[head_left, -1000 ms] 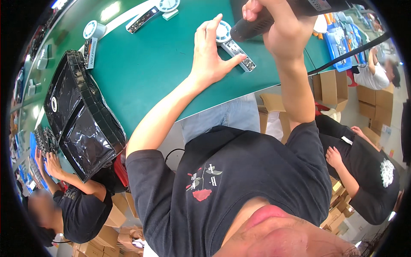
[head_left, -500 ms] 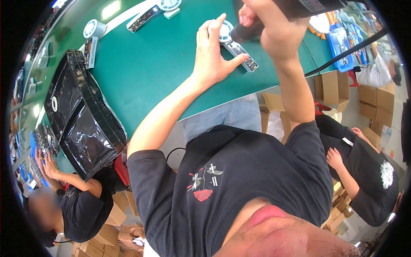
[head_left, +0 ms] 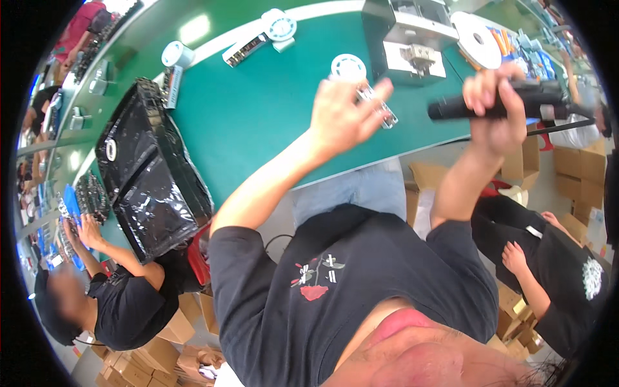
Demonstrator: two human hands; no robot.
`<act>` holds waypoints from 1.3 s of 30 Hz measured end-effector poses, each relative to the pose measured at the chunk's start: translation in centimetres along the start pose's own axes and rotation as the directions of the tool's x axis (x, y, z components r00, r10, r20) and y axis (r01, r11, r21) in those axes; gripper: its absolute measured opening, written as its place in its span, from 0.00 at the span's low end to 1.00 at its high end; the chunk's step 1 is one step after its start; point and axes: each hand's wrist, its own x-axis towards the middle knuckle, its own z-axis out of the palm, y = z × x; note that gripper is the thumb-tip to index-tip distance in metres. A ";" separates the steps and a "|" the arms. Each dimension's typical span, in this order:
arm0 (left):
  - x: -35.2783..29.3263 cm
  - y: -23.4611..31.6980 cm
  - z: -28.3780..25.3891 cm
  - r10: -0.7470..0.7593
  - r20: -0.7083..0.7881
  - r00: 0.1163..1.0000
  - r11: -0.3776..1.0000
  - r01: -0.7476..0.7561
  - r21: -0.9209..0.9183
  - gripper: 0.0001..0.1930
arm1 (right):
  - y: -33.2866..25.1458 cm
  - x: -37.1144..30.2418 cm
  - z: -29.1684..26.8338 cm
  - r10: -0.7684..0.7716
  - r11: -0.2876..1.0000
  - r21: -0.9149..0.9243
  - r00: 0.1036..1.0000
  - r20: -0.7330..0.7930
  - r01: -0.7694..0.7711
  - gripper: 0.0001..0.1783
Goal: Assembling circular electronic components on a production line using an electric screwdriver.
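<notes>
My right hand is wrapped round a black electric screwdriver, held level above the table's right side, its tip pointing left. My left hand, smeared by motion, is over a small handheld fan with a round white-and-blue head. The fan's open handle shows bare parts beyond my thumb. Whether my fingers grip the handle or only hover cannot be made out. Two similar fans lie farther left: one fan at the back, another fan near the black bin.
A black plastic-wrapped bin stands on the green table at left. A machine with a metal fixture is at the back right, beside a white reel. A cable trails from the screwdriver. Co-workers sit left and right; cartons lie below.
My right hand has drawn the screwdriver off the fan, down and to the right. My left hand has shifted right and its fingers have bent. The view has moved, uncovering the machine.
</notes>
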 end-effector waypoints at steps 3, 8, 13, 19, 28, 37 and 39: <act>1.1 2.6 -0.4 -0.165 0.430 0.888 0.975 0.214 -0.067 0.27 | -0.7 -2.7 -4.2 0.246 0.961 -0.073 0.945 -0.214 -0.266 0.10; 4.1 0.1 -3.4 -0.326 0.477 0.816 0.832 0.487 -0.265 0.19 | 2.8 -5.9 -9.8 0.489 0.812 -0.020 0.699 -0.522 -0.583 0.13; 13.3 -10.0 -7.8 -0.472 0.629 0.617 0.598 0.749 -0.286 0.14 | 3.5 -8.1 -12.3 0.456 0.833 0.033 0.652 -0.606 -0.552 0.14; 18.2 -30.0 -4.0 -0.590 0.406 0.698 0.762 0.316 0.565 0.11 | 3.7 -8.5 -11.8 0.375 0.838 -0.085 0.681 -0.628 -0.540 0.10; 14.9 -35.4 -4.2 -0.499 0.495 0.711 0.833 0.234 0.502 0.27 | 4.0 -8.3 -11.6 0.365 0.819 -0.151 0.705 -0.608 -0.554 0.08; 10.7 -29.2 -16.2 -0.663 0.597 0.451 0.746 0.334 0.576 0.53 | 3.9 -8.4 -11.2 0.354 0.823 -0.165 0.719 -0.598 -0.543 0.09; 6.1 -34.7 -18.3 -0.667 0.586 0.461 0.740 0.318 0.592 0.54 | 4.1 -8.2 -10.9 0.361 0.833 -0.150 0.728 -0.582 -0.533 0.09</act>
